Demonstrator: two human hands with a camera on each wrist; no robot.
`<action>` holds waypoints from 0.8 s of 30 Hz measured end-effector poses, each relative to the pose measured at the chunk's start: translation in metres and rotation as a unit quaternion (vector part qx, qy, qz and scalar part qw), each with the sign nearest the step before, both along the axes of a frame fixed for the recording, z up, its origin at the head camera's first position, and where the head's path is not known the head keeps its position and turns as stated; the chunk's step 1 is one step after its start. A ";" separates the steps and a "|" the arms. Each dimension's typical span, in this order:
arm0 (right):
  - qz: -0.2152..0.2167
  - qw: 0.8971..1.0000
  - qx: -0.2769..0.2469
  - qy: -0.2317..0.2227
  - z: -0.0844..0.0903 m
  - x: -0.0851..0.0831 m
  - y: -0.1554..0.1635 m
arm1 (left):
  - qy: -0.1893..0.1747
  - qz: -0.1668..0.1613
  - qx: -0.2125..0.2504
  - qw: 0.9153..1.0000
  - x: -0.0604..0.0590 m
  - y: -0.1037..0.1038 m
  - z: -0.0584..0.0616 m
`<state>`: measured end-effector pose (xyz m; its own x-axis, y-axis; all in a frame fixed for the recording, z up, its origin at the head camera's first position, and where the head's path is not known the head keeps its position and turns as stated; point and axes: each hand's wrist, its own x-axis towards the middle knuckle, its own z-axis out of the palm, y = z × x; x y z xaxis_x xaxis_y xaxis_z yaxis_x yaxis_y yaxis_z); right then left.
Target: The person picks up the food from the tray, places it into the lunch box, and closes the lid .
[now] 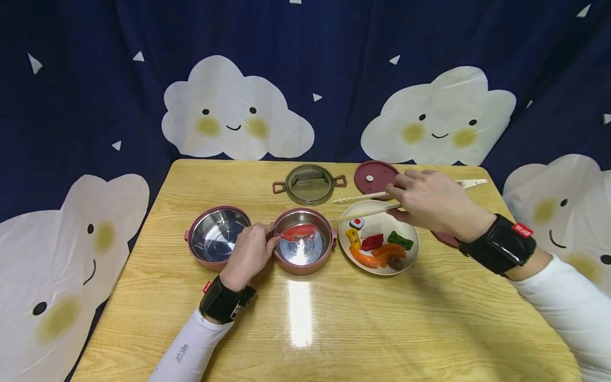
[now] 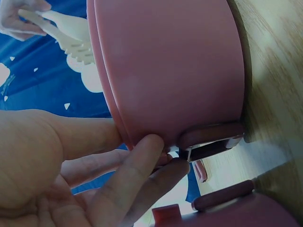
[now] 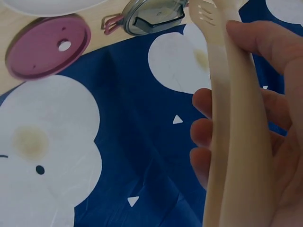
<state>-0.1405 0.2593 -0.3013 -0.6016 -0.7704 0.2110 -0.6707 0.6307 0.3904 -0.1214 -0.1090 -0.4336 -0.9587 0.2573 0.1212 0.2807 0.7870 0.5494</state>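
Observation:
My left hand (image 1: 248, 252) holds the left side of a pink pot (image 1: 298, 269) with a steel inside, thumb at the rim and fingers beside the side handle (image 2: 213, 135). A red toy food piece (image 1: 298, 232) lies in that pot. My right hand (image 1: 427, 201) grips cream-coloured tongs (image 3: 246, 137), their arms spread apart and nothing between the tips. The tips point left, above the gap between the pot and a cream plate (image 1: 408, 225). On the plate lie several toy foods, among them a sushi roll (image 1: 356, 223), a green pepper piece (image 1: 400, 240) and orange shrimp-like pieces (image 1: 389, 252).
A second pink pot (image 1: 217, 236) stands left of the held one, close to my left hand. Behind are a see-through lid (image 1: 310, 185) with side handles and a dark pink lid (image 1: 374, 178). Another dark pink round thing (image 1: 445, 239) shows partly under my right wrist.

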 end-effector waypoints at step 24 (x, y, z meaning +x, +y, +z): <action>-0.161 0.982 -0.005 -0.099 -0.015 0.014 0.024 | 0.000 -0.001 0.004 1.000 0.000 0.000 0.000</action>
<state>-0.1267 0.2832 -0.3158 -0.8437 -0.5321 0.0714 -0.4983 0.8256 0.2646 -0.1215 -0.1090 -0.4333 -0.9583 0.2574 0.1238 0.2819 0.7828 0.5548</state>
